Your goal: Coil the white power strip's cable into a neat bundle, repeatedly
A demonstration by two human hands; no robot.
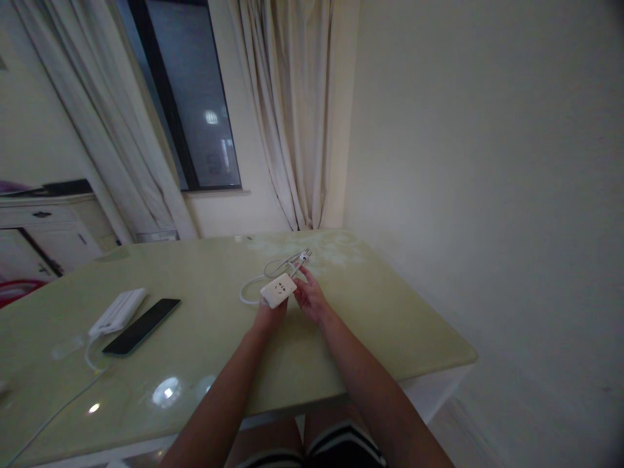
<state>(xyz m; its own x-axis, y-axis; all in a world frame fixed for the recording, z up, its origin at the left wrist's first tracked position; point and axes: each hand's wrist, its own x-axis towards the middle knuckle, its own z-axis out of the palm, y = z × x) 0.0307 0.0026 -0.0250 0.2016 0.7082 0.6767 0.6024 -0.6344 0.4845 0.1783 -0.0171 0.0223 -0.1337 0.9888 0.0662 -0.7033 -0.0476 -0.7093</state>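
A small white power strip (pixel 279 290) with a socket face turned up is held above the table, near the middle of the view. My left hand (pixel 271 314) is closed around its near left end from below. At the strip's right side, my right hand (pixel 310 292) has its thumb and fingers bent around the white cord (pixel 296 265) close to the plug. The plug (pixel 305 255) points away with its metal prongs showing. A loop of the cord (pixel 249 291) hangs out to the left of the strip. Part of my right fingers is hidden.
On the left of the glossy green table (pixel 380 312) lie a black phone (pixel 142 327) and a white power strip-like block (pixel 118 312) with a cable (pixel 63 408) running to the lower left. A wall stands on the right; curtains (pixel 297 110) and a window are behind.
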